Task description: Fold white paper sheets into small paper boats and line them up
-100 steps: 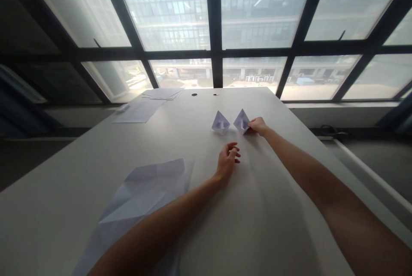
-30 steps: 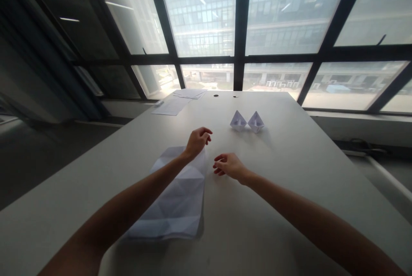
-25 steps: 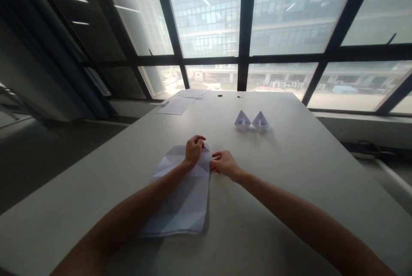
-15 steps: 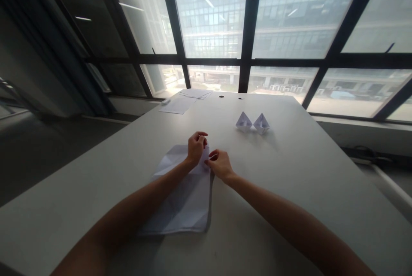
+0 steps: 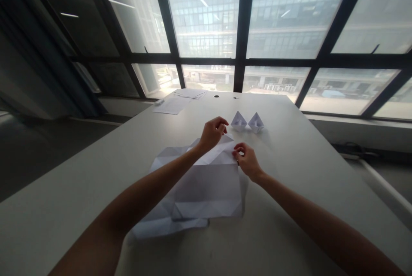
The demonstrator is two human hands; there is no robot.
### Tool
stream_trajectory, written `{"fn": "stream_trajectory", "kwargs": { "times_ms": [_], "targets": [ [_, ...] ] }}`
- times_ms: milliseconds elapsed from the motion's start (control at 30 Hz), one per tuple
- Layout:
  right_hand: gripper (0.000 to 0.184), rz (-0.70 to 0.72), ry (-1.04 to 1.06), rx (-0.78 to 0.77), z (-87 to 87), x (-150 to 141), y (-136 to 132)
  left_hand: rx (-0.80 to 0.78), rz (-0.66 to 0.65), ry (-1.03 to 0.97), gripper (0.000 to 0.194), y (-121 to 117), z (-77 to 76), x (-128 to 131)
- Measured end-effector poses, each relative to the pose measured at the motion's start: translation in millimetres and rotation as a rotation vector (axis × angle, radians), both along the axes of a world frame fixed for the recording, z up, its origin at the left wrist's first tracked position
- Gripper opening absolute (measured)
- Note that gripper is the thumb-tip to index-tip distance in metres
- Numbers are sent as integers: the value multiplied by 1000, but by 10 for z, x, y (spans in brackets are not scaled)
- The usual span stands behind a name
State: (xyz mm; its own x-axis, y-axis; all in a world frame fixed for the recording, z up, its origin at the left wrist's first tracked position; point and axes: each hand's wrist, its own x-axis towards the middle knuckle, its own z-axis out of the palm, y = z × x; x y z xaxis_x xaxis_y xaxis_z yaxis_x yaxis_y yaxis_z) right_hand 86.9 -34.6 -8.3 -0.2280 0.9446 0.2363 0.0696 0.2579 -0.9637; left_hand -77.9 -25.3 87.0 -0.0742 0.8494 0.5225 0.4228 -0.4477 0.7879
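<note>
A creased white sheet of paper [image 5: 212,186] is raised at its far right part. My right hand [image 5: 247,161] pinches its right edge between thumb and fingers. At the far edge of the same sheet, my left hand [image 5: 214,132] is closed with bent fingers, its fingertips at the paper's corner; the exact contact is partly hidden. Under it and to the left lies more creased paper [image 5: 167,228], partly covered by the sheet and my left forearm. Two folded white paper boats [image 5: 238,122] stand side by side just beyond my hands.
The white table [image 5: 289,181] stretches toward large windows with dark frames. Several flat white sheets [image 5: 170,105] lie at its far left, with a small whitish object [image 5: 159,102] beside them. Two dark spots [image 5: 216,96] mark the far end. A blue curtain [image 5: 74,74] hangs on the left.
Both hands have moved right, drawing the top sheet rightward off the paper beneath, which is now more exposed at left. The sheet's far part has lifted. The view has turned slightly right.
</note>
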Motion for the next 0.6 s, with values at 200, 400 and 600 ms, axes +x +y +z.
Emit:
{"fn": "stream_trajectory", "kwargs": {
  "times_ms": [200, 400, 600],
  "targets": [
    [25, -177, -95, -89, -65, 1043, 50, 25, -162, 396, 21, -3, -517, 778],
    [12, -320, -336, 0, -154, 1730, 212, -108, -236, 691, 42, -188, -1043, 1143],
    [24, -412, -743, 263, -116, 1684, 108, -205, -298, 829, 56, -259, -1130, 1140]
  ]
}}
